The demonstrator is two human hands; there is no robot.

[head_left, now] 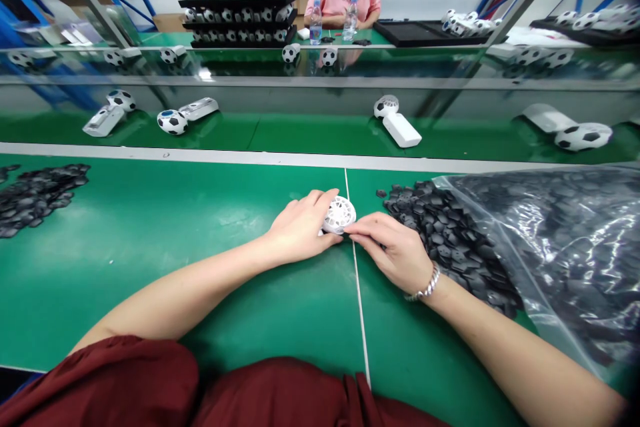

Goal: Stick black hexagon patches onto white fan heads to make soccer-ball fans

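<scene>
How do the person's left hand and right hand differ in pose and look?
The left hand spans the round white slotted part from one side; the right hand holds its fingertips together at that part's near edge. A silver chain bracelet circles the right hand's wrist; the left hand's has none. Both are ungloved.

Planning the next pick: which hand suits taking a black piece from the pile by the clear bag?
Likely the right hand: it sits beside the pile of black pieces, while the left hand holds the round white grille.
</scene>
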